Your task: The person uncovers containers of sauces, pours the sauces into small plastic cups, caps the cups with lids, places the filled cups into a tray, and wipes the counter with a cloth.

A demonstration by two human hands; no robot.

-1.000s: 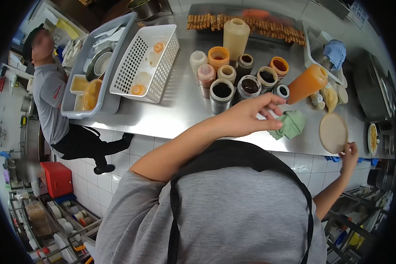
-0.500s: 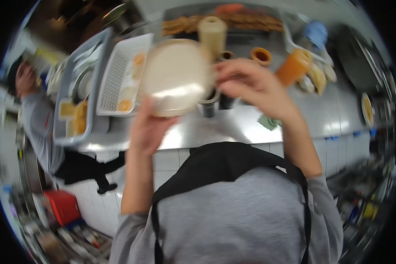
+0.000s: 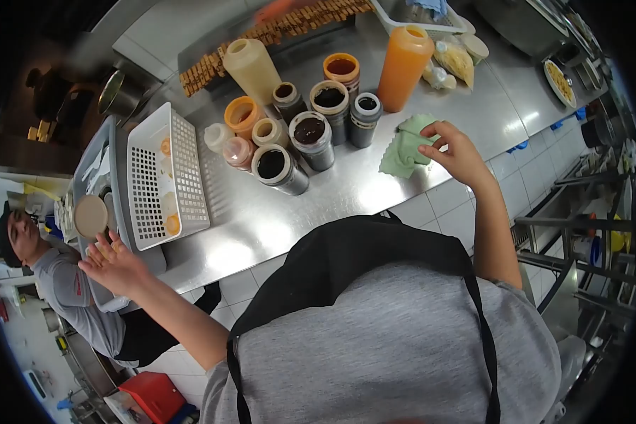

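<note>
My left hand (image 3: pixel 118 267) is stretched out over the grey bin (image 3: pixel 117 177) at the left, fingers spread and holding nothing. Just beyond its fingertips is a round, beige, plate-like disc (image 3: pixel 91 215) in the bin. On the right, my right hand (image 3: pixel 459 155) hovers at a crumpled green cloth (image 3: pixel 407 146) near the counter's front edge. Its thumb and forefinger are apart over the cloth's right side; I cannot tell whether they touch it. Several open bottles of dark sauce, such as this one (image 3: pixel 280 169), stand between my hands.
A white perforated basket (image 3: pixel 166 166) with orange-stained pieces stands beside the bin. Tall orange (image 3: pixel 404 71) and cream (image 3: pixel 251 71) bottles rise behind the sauces. Clothes pegs (image 3: pixel 275 39) line the rail at the back. A co-worker (image 3: pixel 74 290) is at the far left.
My left hand has carried the beige disc left to the bin and let go. My right hand has moved right, from beside the disc to the green cloth. The view has turned.
</note>
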